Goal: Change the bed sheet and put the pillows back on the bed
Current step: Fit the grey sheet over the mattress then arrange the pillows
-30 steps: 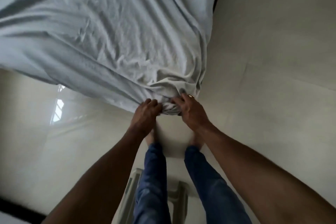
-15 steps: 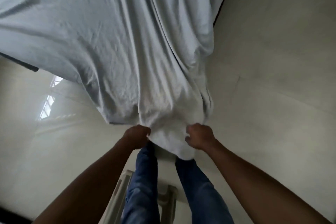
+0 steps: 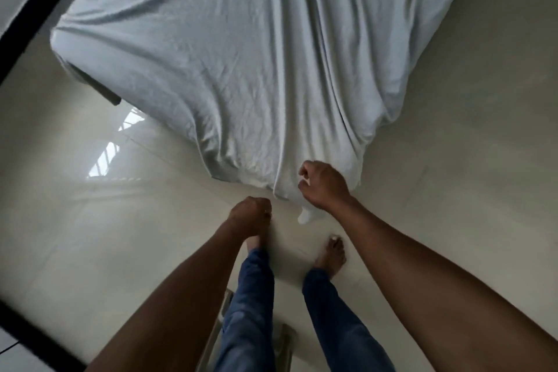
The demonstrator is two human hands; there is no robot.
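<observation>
Pale blue-white cotton bed sheet (image 3: 256, 54) now lies drawn out long and flatter across the bed, whose dark base (image 3: 102, 92) peeks out at the left. A second ago I had it bunched at the near corner in both fists. My right hand (image 3: 324, 186) has its fingers curled round that near corner, low over the glossy cream tiled floor (image 3: 90, 235). My left hand (image 3: 250, 216) is curled just left of the corner; whether it grips cloth I cannot tell. I judge tucking comes next. No pillows show.
</observation>
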